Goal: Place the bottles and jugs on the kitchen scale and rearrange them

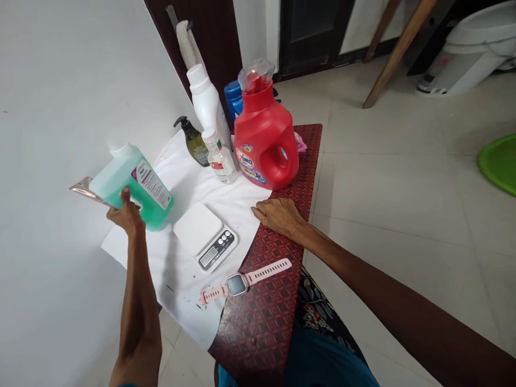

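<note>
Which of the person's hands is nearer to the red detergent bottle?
Right. The right hand lies just in front of the red detergent bottle; the left hand is farther off to its left, gripping the jug of green liquid.

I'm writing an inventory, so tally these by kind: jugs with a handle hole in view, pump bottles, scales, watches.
Jugs: 2 (green jug, held in the left hand; red jug)
Pump bottles: 1 (pump bottle, dark)
Scales: 1 (white scale)
Watches: 1 (pink watch)
Total: 5
</note>
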A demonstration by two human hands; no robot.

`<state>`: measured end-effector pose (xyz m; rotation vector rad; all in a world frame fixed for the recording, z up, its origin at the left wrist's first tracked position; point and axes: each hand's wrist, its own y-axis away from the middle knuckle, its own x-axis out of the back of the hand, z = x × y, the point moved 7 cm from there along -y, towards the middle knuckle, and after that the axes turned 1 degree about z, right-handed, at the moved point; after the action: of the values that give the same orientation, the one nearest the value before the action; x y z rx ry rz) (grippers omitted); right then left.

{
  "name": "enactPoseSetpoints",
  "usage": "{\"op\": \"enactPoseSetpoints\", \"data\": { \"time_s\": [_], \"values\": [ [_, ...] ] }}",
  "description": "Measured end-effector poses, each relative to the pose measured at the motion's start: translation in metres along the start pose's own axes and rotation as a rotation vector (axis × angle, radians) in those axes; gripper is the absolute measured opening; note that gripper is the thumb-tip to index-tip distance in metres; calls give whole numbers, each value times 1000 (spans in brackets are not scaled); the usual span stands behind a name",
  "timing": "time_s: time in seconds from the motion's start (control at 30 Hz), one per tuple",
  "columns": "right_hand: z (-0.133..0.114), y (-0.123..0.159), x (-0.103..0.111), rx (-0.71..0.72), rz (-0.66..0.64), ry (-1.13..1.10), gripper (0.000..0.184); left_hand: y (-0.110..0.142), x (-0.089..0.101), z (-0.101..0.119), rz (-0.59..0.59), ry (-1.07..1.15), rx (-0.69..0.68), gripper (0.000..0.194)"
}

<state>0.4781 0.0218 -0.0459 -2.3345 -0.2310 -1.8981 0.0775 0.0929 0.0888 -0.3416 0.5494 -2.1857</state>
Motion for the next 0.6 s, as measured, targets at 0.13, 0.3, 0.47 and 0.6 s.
{"op": "enactPoseSetpoints", "data": {
  "time_s": [0.13, 0.3, 0.47, 0.6],
  "values": [
    [-1, 0, -1, -2, 1, 11, 48, 18, 52, 29, 30, 70, -16, 53],
    [-1, 0, -4, -6, -3, 32, 50, 52, 83, 67, -10, 227, 10, 61],
    [-1, 0, -5, -19, 10, 40, 50, 88, 70, 80, -126, 325, 84, 69],
    [0, 0, -6, -22, 8, 39, 51, 108, 50, 74, -201, 347, 121, 66]
  ]
}}
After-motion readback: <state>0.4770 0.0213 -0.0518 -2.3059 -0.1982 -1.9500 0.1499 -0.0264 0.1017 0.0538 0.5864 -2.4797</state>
